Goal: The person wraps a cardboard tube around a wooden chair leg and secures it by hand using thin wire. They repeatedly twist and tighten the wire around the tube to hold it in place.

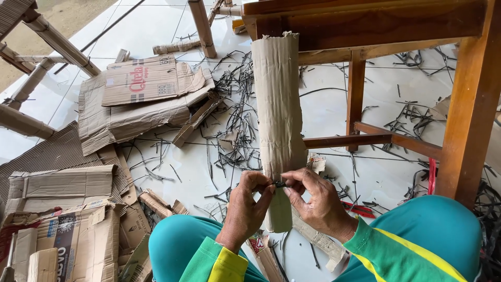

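A: The cardboard-wrapped leg [278, 120] was seen held up at the centre of the view, rising from the lap towards the wooden chair frame [376, 26]. It was wrapped along all of its visible length in creased brown corrugated cardboard, ragged at the top edge.

B: And the hands? The left hand [249, 201] was closed, fingertips pinched on a dark plastic strap [279, 184] at the lower part of the wrap. The right hand [315, 201] was closed on the same strap from the other side. Both were pressed against the cardboard.

A: So the wrapping itself could be judged as done. The binding was judged to be only begun: one strap was seen, low down, and no tie was visible higher up the tube.

B: Whether that strap had been knotted could not be told; the spot was hidden by the fingers.

A: The surface was noted as wrinkled, with vertical folds, and narrower below the strap than above it.

B: Around it, the white tiled floor [156, 21] was littered with black strap offcuts [235, 104]. Flattened cardboard boxes [141, 94] were piled to the left, and further wrapped furniture legs [52, 39] were seen at the upper left.

A: A bare chair rail [376, 140] was seen just behind the wrapped piece, uncovered.

B: The knees in teal trousers [443, 224] were seen at the bottom, with green and yellow sleeves [386, 250] above them.
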